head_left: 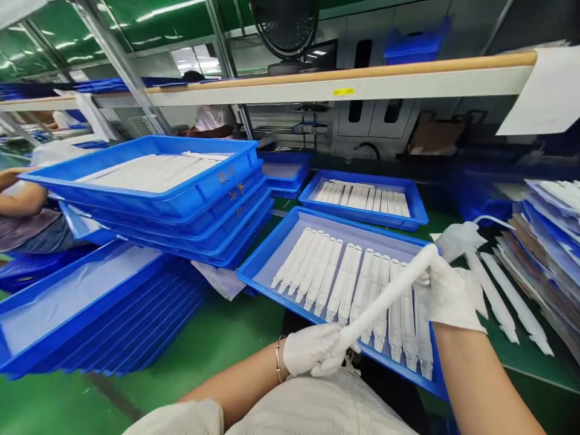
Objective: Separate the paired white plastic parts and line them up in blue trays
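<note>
A white tube (388, 295) slants between two gloved hands. The left hand's (317, 348) fingers grasp its lower end; the right hand's (446, 293) seem to grip its upper end, though partly hidden. Just beneath the fingers, a blue tray (268, 243) holds similar tubes (330, 277). Stacked trays (181, 211) stand left of the fingers, loose tubes (515, 302) right.

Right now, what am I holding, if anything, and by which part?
A long white piece: your gloved left hand grips its lower, near end, and your gloved right hand holds it by its upper, far end.
</note>
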The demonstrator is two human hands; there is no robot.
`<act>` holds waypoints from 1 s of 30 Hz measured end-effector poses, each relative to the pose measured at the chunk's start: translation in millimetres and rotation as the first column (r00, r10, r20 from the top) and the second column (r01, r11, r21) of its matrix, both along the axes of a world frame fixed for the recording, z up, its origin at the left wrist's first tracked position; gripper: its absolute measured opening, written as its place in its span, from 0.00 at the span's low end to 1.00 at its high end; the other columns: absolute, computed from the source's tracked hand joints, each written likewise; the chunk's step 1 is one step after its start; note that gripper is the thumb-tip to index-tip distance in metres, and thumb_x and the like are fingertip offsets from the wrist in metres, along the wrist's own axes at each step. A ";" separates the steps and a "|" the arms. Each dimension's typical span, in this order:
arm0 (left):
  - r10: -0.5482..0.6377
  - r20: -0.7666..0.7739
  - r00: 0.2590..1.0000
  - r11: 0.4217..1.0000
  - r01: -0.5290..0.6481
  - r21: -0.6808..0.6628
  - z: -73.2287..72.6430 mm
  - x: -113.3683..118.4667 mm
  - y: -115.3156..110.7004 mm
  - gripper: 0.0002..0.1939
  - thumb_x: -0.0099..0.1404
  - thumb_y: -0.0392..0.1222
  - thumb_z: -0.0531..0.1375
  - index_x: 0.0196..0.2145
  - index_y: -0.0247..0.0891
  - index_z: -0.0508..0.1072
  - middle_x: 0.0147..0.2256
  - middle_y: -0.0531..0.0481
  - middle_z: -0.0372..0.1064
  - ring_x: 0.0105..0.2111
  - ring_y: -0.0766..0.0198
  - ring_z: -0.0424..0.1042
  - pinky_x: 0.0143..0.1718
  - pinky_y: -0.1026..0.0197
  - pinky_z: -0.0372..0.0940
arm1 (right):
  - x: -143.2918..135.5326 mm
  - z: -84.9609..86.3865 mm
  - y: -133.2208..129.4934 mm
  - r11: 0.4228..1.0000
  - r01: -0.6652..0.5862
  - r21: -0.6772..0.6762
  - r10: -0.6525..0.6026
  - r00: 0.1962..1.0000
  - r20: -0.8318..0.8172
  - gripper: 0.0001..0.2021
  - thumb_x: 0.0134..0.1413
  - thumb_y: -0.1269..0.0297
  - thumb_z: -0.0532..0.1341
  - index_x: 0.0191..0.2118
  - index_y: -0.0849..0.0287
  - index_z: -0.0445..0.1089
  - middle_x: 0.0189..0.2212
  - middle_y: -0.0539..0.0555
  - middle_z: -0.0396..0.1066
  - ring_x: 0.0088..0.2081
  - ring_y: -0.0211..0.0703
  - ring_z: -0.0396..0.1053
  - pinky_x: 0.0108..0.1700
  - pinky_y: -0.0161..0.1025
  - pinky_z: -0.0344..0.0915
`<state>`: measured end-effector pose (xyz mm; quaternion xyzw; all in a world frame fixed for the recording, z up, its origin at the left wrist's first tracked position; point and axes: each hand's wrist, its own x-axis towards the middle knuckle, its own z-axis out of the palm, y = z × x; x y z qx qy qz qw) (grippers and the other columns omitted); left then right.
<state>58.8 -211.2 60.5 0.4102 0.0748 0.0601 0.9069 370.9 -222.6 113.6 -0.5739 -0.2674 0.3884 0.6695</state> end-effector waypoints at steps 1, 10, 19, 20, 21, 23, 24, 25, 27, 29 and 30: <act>0.034 0.000 0.999 0.998 -0.034 -0.054 -0.3 0.0 -2.4 0.37 0.63 0.73 0.60 0.46 0.33 0.70 0.15 0.63 0.55 0.11 0.74 0.48 0.17 0.66 0.46 | -1.8 -0.5 2.0 0.999 0.049 0.004 -0.048 0.997 -0.063 0.31 0.40 0.38 0.75 0.23 0.55 0.57 0.18 0.44 0.51 0.18 0.29 0.48 0.15 0.28 0.54; 0.054 0.042 0.998 0.953 -0.039 -0.301 -2.7 11.6 2.4 0.30 0.68 0.70 0.56 0.44 0.38 0.71 0.17 0.63 0.51 0.13 0.72 0.43 0.19 0.64 0.46 | -19.7 10.2 -6.7 0.985 0.125 -0.123 -0.155 0.947 -0.283 0.20 0.42 0.48 0.77 0.25 0.58 0.73 0.24 0.50 0.63 0.22 0.31 0.56 0.17 0.28 0.57; 0.058 0.002 0.998 0.930 -0.053 -0.363 -4.5 17.7 3.1 0.29 0.70 0.70 0.53 0.38 0.38 0.70 0.16 0.63 0.50 0.12 0.72 0.42 0.19 0.63 0.42 | -84.6 -6.2 -25.0 0.848 -0.391 -0.358 0.455 0.883 0.115 0.31 0.47 0.31 0.67 0.39 0.58 0.75 0.32 0.57 0.75 0.31 0.45 0.71 0.31 0.41 0.70; 0.048 0.007 0.999 0.926 -0.042 -0.374 -4.7 18.8 3.0 0.29 0.69 0.70 0.53 0.34 0.38 0.68 0.16 0.62 0.49 0.12 0.72 0.42 0.19 0.62 0.42 | -95.1 -5.2 -26.9 0.788 -0.475 -0.392 0.561 0.816 0.138 0.30 0.47 0.33 0.69 0.39 0.58 0.75 0.33 0.56 0.75 0.32 0.47 0.72 0.34 0.42 0.71; 0.032 0.013 0.999 0.922 -0.024 -0.387 -4.9 19.7 2.9 0.30 0.69 0.71 0.53 0.31 0.39 0.66 0.16 0.62 0.48 0.12 0.72 0.43 0.19 0.62 0.41 | -104.3 -4.1 -28.1 0.730 -0.542 -0.417 0.642 0.753 0.144 0.28 0.48 0.35 0.69 0.39 0.58 0.74 0.31 0.55 0.75 0.32 0.47 0.71 0.35 0.43 0.71; -0.003 0.016 1.000 0.913 0.009 -0.407 -5.5 20.4 2.5 0.30 0.69 0.72 0.53 0.30 0.39 0.65 0.15 0.62 0.47 0.12 0.72 0.42 0.18 0.62 0.40 | -115.6 -2.5 -28.6 0.651 -0.623 -0.435 0.727 0.676 0.120 0.26 0.54 0.37 0.67 0.40 0.59 0.74 0.26 0.53 0.72 0.30 0.46 0.70 0.36 0.44 0.70; -0.014 0.018 1.000 0.911 0.020 -0.412 -6.2 20.1 2.1 0.30 0.69 0.71 0.53 0.32 0.39 0.67 0.15 0.62 0.48 0.12 0.72 0.41 0.18 0.62 0.40 | -116.9 -1.9 -27.9 0.640 -0.640 -0.426 0.737 0.668 0.104 0.26 0.57 0.38 0.64 0.42 0.60 0.74 0.23 0.52 0.71 0.29 0.47 0.70 0.37 0.44 0.70; -0.023 0.022 0.999 0.912 0.030 -0.410 -7.2 19.2 1.7 0.30 0.69 0.71 0.53 0.35 0.38 0.69 0.15 0.63 0.49 0.11 0.71 0.41 0.17 0.62 0.40 | -115.2 -1.1 -26.6 0.651 -0.636 -0.414 0.726 0.681 0.096 0.27 0.59 0.37 0.62 0.45 0.61 0.74 0.23 0.53 0.71 0.30 0.48 0.71 0.39 0.45 0.70; -0.045 0.049 0.998 0.916 0.061 -0.396 -9.9 16.0 0.8 0.30 0.69 0.71 0.54 0.41 0.38 0.70 0.15 0.63 0.49 0.11 0.71 0.40 0.17 0.63 0.41 | -104.5 1.4 -23.1 0.728 -0.543 -0.418 0.637 0.761 0.121 0.33 0.57 0.35 0.62 0.50 0.62 0.73 0.27 0.55 0.74 0.35 0.52 0.73 0.42 0.47 0.70; -0.066 0.073 0.995 0.921 0.089 -0.379 -12.6 11.7 -0.2 0.30 0.69 0.70 0.55 0.42 0.37 0.71 0.15 0.64 0.49 0.11 0.71 0.40 0.16 0.63 0.42 | -88.3 5.5 -19.3 0.805 -0.391 -0.447 0.506 0.846 0.170 0.37 0.51 0.31 0.64 0.52 0.62 0.73 0.33 0.58 0.76 0.39 0.53 0.72 0.42 0.48 0.69; -0.069 0.077 0.995 0.925 0.093 -0.369 -13.4 9.5 -0.7 0.30 0.69 0.69 0.55 0.42 0.36 0.71 0.15 0.64 0.48 0.11 0.71 0.40 0.16 0.64 0.42 | -79.7 7.8 -17.6 0.834 -0.321 -0.449 0.439 0.878 0.189 0.38 0.49 0.30 0.65 0.50 0.61 0.75 0.36 0.59 0.76 0.40 0.53 0.72 0.42 0.47 0.69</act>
